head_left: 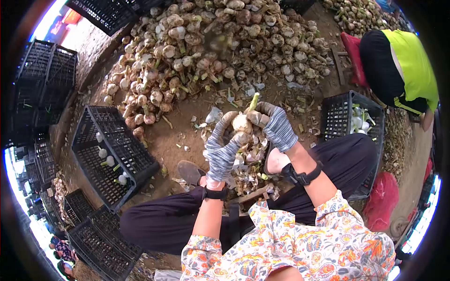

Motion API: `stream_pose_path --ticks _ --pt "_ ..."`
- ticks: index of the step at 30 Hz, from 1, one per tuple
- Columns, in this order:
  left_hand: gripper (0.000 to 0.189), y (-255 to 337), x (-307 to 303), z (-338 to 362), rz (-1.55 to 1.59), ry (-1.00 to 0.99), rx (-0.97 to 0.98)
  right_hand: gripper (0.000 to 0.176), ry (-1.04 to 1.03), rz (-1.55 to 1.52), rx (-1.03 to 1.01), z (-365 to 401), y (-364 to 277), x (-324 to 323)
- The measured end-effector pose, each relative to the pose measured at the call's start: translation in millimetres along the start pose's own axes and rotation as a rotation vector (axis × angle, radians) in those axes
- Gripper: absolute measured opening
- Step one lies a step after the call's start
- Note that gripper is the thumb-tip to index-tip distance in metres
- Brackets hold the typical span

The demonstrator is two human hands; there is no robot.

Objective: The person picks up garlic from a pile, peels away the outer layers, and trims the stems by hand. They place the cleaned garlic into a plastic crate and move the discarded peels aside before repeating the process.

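Between my two gloved hands, in front of my knees, is a garlic bulb (242, 123) with a short green stem pointing up and away. My left hand (222, 151), in a grey knitted glove with brown fingertips, curls its fingers and thumb round the bulb's left and lower side. The fingers of my right hand (277, 125), gloved the same way, pinch the bulb's upper right side near the base of the stem. Loose papery garlic skins (248, 175) lie heaped on the ground below both hands.
A large pile of unpeeled garlic (187, 51) rises ahead. A black crate (117, 154) with a few cleaned bulbs stands at left; another crate (335, 117) with white bulbs stands at right. Beyond it bends a person in a yellow-green top (415, 65). A red net sack (382, 201) lies nearby.
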State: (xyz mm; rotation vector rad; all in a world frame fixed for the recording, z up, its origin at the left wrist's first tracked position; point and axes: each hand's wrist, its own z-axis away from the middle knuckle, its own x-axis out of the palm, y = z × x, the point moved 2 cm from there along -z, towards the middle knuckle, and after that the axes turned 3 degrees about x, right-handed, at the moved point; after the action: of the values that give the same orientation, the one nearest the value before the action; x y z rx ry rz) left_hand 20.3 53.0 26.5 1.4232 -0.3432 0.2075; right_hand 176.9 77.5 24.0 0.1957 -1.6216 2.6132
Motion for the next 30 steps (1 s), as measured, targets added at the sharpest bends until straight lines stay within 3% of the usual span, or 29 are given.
stream_pose_path --ticks 3,5,7,8,9,11,15,17,19,26,30 --pt "0.053 -3.4 -1.4 2.1 0.017 -0.010 -0.030 0.035 -0.041 -0.003 0.031 3.6 0.1 -3.8" --pt "0.053 -12.1 -2.6 4.1 0.221 0.004 -0.121 0.035 -0.058 0.005 0.009 1.3 6.5 -6.8" --pt "0.052 -10.5 -0.8 5.2 0.186 0.011 -0.091 0.035 -0.025 0.120 -0.170 -1.7 3.8 -4.7" --pt "0.053 -10.9 -0.5 5.5 0.113 -0.010 -0.075 0.034 -0.070 -0.204 0.008 3.3 8.2 -1.0" --pt "0.053 -11.1 -0.2 5.9 0.040 -0.030 -0.059 0.034 -0.067 -0.203 0.011 4.7 4.1 -0.7" --pt "0.052 -10.7 -0.2 5.9 0.003 -0.039 -0.061 0.032 -0.007 0.133 -0.040 6.0 0.4 -1.2" --pt "0.049 -11.3 1.7 9.4 0.078 0.001 -0.082 0.025 0.026 0.205 -0.143 4.2 11.4 -3.7" --pt "0.049 -13.8 0.8 9.1 0.111 0.028 -0.093 0.024 0.012 0.105 -0.077 6.3 10.5 -2.8" --pt "0.049 -11.2 0.8 9.4 0.075 0.026 -0.084 0.023 0.015 0.150 -0.206 2.4 16.4 -4.7" --pt "0.055 -7.6 3.4 11.8 -0.034 -0.026 -0.051 0.023 0.010 0.116 -0.076 6.2 15.2 -4.0" --pt "0.055 -18.0 -5.9 13.0 0.078 -0.027 -0.120 0.022 -0.042 0.304 -0.211 13.0 -1.2 1.4"
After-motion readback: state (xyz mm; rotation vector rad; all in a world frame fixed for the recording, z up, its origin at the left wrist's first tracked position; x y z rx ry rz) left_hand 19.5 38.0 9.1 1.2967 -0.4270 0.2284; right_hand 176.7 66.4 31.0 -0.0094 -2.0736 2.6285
